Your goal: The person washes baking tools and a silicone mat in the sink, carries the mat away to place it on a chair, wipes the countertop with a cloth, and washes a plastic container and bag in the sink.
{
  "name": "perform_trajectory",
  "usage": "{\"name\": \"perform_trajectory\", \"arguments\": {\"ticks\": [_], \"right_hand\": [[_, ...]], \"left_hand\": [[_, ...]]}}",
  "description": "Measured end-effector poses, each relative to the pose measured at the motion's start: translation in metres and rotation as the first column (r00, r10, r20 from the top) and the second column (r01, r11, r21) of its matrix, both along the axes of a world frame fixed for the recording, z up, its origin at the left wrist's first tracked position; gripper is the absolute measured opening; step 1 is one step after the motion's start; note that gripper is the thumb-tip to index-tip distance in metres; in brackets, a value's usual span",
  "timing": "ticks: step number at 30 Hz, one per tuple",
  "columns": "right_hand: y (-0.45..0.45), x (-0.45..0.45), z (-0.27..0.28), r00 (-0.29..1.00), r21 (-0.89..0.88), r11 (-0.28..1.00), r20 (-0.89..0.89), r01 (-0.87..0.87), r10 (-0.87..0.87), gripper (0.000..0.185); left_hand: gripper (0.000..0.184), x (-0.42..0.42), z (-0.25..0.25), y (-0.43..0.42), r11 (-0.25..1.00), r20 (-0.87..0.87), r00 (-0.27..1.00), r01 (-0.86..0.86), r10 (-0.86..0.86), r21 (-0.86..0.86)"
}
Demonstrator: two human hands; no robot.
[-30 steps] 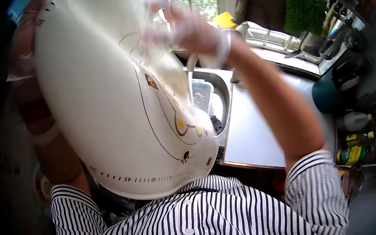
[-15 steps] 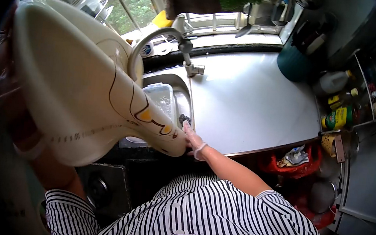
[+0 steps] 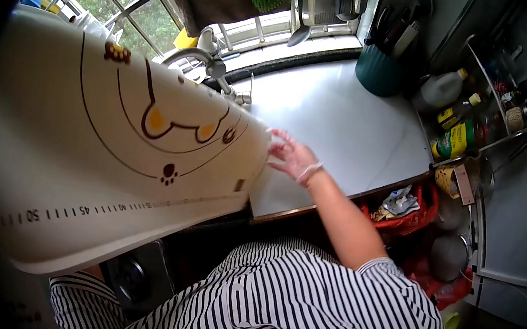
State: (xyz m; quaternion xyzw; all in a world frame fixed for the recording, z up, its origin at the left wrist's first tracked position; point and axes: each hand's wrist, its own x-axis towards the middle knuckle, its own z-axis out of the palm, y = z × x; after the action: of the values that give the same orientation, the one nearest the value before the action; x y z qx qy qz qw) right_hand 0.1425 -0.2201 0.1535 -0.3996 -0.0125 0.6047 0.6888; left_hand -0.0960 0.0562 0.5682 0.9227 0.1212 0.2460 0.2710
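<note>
A large cream flexible mat (image 3: pixel 116 148) with a brown-and-yellow cartoon print, a paw mark and a ruler scale along its lower edge fills the left side. It is raised and tilted over the sink area, hiding the basin. My right hand (image 3: pixel 295 158), in a clear plastic glove, is at the mat's right end with its fingers apart. Whether the fingertips touch the mat is unclear. My left hand is hidden behind the mat; only a bit of forearm shows below its lower edge.
A white countertop (image 3: pixel 338 134) extends right of the faucet (image 3: pixel 216 68). Behind it stand a green utensil holder (image 3: pixel 378 70) and a rack with several bottles (image 3: pixel 455 139). A red-lined bin (image 3: pixel 413 220) hangs below the counter edge. A stove burner (image 3: pixel 132 277) is at lower left.
The mat has flattened from a curled shape, its printed face turning toward me and covering the sink. My right hand has moved up, and its fingers have spread. My left hand has become hidden.
</note>
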Motion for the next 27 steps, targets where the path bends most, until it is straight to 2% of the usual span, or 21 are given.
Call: {"name": "perform_trajectory", "arguments": {"ticks": [2, 4, 5, 6, 7, 8, 10, 12, 13, 14, 15, 16, 18, 20, 21, 22, 23, 24, 25, 26, 27], "right_hand": [[-0.004, 0.0, 0.007, 0.998, -0.037, 0.998, 0.052, 0.041, -0.039, 0.074], [-0.005, -0.024, 0.0, 1.0, -0.314, 0.95, 0.021, 0.008, -0.002, 0.08], [-0.008, -0.034, -0.005, 1.0, -0.308, 0.951, 0.026, -0.004, 0.012, 0.08], [-0.013, -0.043, -0.011, 0.96, -0.088, 0.995, -0.277, -0.054, 0.028, 0.082], [-0.016, -0.046, -0.015, 0.83, 0.136, 0.99, -0.547, -0.039, 0.107, 0.085], [-0.017, -0.048, -0.019, 0.907, 0.13, 0.991, -0.418, 0.004, 0.051, 0.078], [-0.028, -0.026, 0.044, 0.99, -0.293, 0.946, 0.049, 0.138, -0.13, 0.065], [-0.03, 0.044, -0.021, 0.977, -0.141, 0.971, 0.12, 0.192, -0.176, 0.054], [-0.036, 0.07, 0.016, 0.96, -0.093, 0.962, 0.135, 0.257, -0.244, 0.047], [-0.044, 0.108, 0.012, 0.895, -0.055, 0.951, 0.357, 0.305, -0.266, 0.046], [-0.057, 0.144, 0.033, 0.872, -0.147, 0.941, 0.441, 0.304, -0.212, 0.044], [-0.061, 0.147, 0.089, 0.79, -0.087, 0.892, 0.509, 0.443, -0.342, 0.043], [-0.083, 0.185, 0.134, 0.766, -0.031, 0.869, 0.49, 0.494, -0.417, 0.041], [-0.111, 0.223, 0.138, 0.763, 0.188, 0.872, 0.427, 0.451, -0.486, 0.04], [-0.125, 0.224, 0.145, 0.802, 0.26, 0.873, 0.35, 0.413, -0.484, 0.04], [-0.142, 0.227, 0.145, 0.753, 0.196, 0.863, 0.425, 0.465, -0.503, 0.041], [-0.157, 0.221, 0.143, 0.812, 0.159, 0.897, 0.384, 0.412, -0.441, 0.042], [-0.168, 0.207, 0.141, 0.811, 0.102, 0.902, 0.404, 0.42, -0.423, 0.044], [-0.178, 0.196, 0.13, 0.827, 0.033, 0.913, 0.411, 0.407, -0.383, 0.044], [-0.181, 0.177, 0.124, 0.769, -0.101, 0.87, 0.524, 0.482, -0.365, 0.044], [-0.185, 0.177, 0.1, 0.796, -0.08, 0.92, 0.534, 0.384, -0.286, 0.043]], "left_hand": [[0.046, 0.002, 0.001, -0.001, 1.0, 0.007, 1.0, -0.003, 0.003, 0.004], [0.046, 0.001, 0.001, -0.003, 1.0, 0.013, 1.0, -0.002, 0.002, 0.003], [0.046, 0.001, 0.001, -0.004, 1.0, 0.014, 1.0, -0.002, 0.002, 0.002], [0.046, 0.002, 0.001, -0.005, 1.0, 0.016, 1.0, -0.002, 0.002, -0.002], [0.045, 0.001, 0.001, -0.004, 1.0, 0.018, 1.0, -0.004, 0.004, -0.006], [0.045, 0.001, 0.0, -0.005, 1.0, 0.022, 1.0, -0.005, 0.005, -0.011], [0.045, 0.0, -0.001, -0.004, 1.0, 0.03, 0.999, -0.009, 0.01, -0.021], [0.044, -0.001, -0.001, -0.004, 0.999, 0.042, 0.999, -0.011, 0.012, -0.037], [0.044, -0.001, -0.001, -0.004, 0.999, 0.053, 0.998, -0.013, 0.015, -0.043], [0.044, -0.003, -0.001, -0.004, 0.999, 0.065, 0.998, -0.014, 0.017, -0.05], [0.044, -0.004, -0.002, -0.004, 0.998, 0.08, 0.997, -0.012, 0.017, -0.067], [0.044, -0.006, -0.003, -0.004, 0.996, 0.097, 0.995, -0.015, 0.023, -0.082], [0.043, -0.012, -0.003, -0.001, 0.99, 0.165, 0.986, -0.005, 0.029, -0.142], [0.043, -0.024, -0.01, -0.002, 0.963, 0.256, 0.966, 0.035, 0.037, -0.269], [0.043, -0.034, -0.021, -0.005, 0.908, 0.326, 0.945, 0.106, 0.034, -0.404], [0.043, -0.043, -0.037, -0.009, 0.767, 0.408, 0.912, 0.24, 0.031, -0.595], [0.046, -0.052, -0.063, -0.02, 0.458, 0.478, 0.878, 0.415, 0.026, -0.786], [0.054, -0.063, -0.096, -0.018, 0.521, 0.412, 0.839, 0.187, 0.356, -0.832], [0.052, -0.073, -0.134, -0.025, 0.309, 0.364, 0.823, 0.243, 0.437, -0.92], [0.053, -0.083, -0.18, -0.031, 0.266, 0.36, 0.852, 0.272, 0.38, -0.925], [0.054, -0.081, -0.213, -0.05, 0.102, 0.129, 0.807, 0.086, 0.576, -0.991]]}}
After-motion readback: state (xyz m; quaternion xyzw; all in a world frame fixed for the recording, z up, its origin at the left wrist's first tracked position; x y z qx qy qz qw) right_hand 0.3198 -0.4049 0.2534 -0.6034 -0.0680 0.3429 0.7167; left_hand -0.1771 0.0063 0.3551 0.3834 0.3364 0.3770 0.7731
